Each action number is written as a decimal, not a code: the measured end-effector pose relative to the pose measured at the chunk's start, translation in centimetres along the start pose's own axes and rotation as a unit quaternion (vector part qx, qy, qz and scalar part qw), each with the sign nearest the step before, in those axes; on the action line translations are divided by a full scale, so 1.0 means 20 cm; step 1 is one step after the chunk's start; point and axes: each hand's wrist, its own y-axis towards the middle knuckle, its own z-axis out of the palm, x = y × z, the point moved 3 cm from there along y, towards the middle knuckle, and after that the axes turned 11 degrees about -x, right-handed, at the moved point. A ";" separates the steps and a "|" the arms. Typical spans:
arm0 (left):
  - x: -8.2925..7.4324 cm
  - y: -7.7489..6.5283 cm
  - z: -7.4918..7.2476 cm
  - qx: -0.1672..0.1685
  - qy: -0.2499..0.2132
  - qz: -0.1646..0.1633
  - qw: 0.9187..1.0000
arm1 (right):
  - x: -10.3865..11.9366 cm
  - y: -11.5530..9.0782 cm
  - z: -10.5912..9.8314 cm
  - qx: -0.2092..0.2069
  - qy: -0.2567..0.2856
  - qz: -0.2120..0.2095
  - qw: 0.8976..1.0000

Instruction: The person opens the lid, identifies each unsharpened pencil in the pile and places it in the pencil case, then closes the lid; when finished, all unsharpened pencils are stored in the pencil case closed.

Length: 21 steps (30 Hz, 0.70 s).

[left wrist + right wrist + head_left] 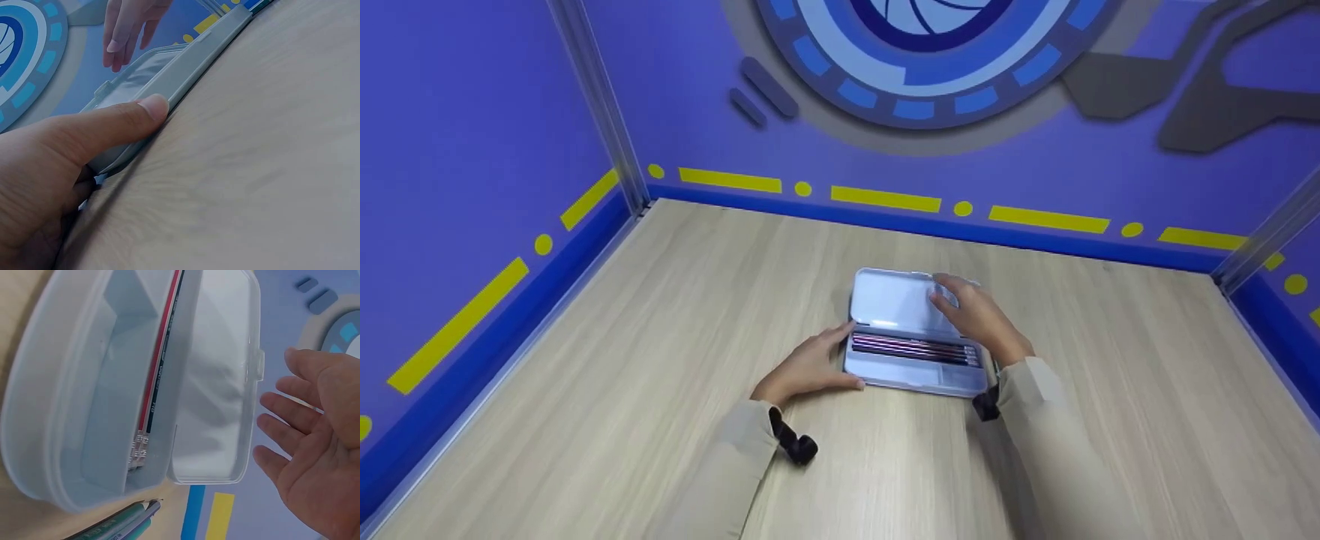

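An open white plastic pencil case [892,370] lies on the table, its lid [889,296] tipped back toward the wall. Several pencils [911,347], red and dark striped, lie side by side in the rear compartment; the front compartments show no contents. My left hand [810,364] grips the case's left end, the thumb along the front wall and the fingers toward the back corner. Behind the lid's right part, my right hand [979,315] hovers with spread fingers, apart from the lid in the right wrist view.
Green pencils [121,523] lie on the table beside the case's right end, mostly hidden in the head view. A wooden table [697,300] meets blue printed walls [690,112] at the back and sides.
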 end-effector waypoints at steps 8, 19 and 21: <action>-0.01 0.00 0.00 0.003 0.001 -0.005 1.000 | 0.01 0.02 0.03 0.021 -0.021 0.006 1.000; 0.00 0.00 0.00 0.000 0.005 -0.002 1.000 | 0.03 0.01 0.04 0.024 -0.021 0.009 0.999; 0.00 0.00 0.00 -0.001 0.007 0.001 1.000 | 0.03 0.01 0.04 0.017 -0.022 0.005 1.000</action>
